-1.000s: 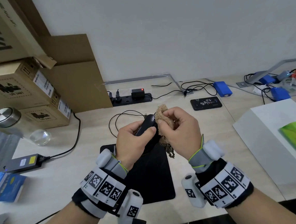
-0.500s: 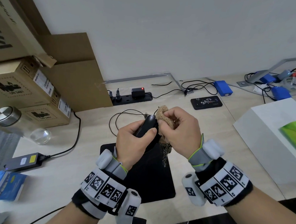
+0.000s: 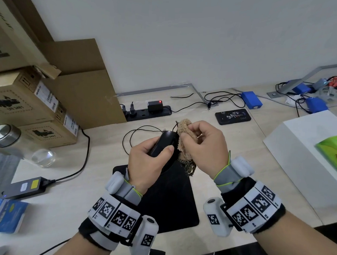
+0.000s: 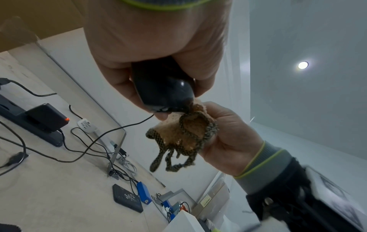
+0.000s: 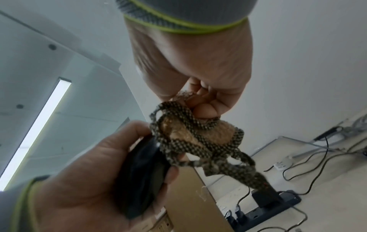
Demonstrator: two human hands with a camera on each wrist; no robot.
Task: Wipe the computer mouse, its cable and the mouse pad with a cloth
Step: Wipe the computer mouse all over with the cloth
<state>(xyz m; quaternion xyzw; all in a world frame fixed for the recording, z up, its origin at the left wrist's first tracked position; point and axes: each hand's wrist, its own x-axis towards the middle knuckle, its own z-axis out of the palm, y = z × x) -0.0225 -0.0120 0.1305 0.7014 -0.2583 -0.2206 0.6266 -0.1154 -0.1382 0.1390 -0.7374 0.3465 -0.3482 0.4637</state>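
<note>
My left hand (image 3: 148, 161) grips the mouse (image 3: 163, 144) lifted above the mouse pad (image 3: 171, 201) (exposing its side, I judge), while my right hand (image 3: 201, 146) pinches the cloth (image 3: 184, 140) against it.

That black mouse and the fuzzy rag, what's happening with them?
A person is cleaning a computer mouse. Their left hand holds the mouse up above the black mouse pad, and their right hand pinches a tan cloth and presses it against the mouse's side. The mouse's cable trails loose on the desk behind it. The pad lies flat below, with nothing touching it right now.
</note>
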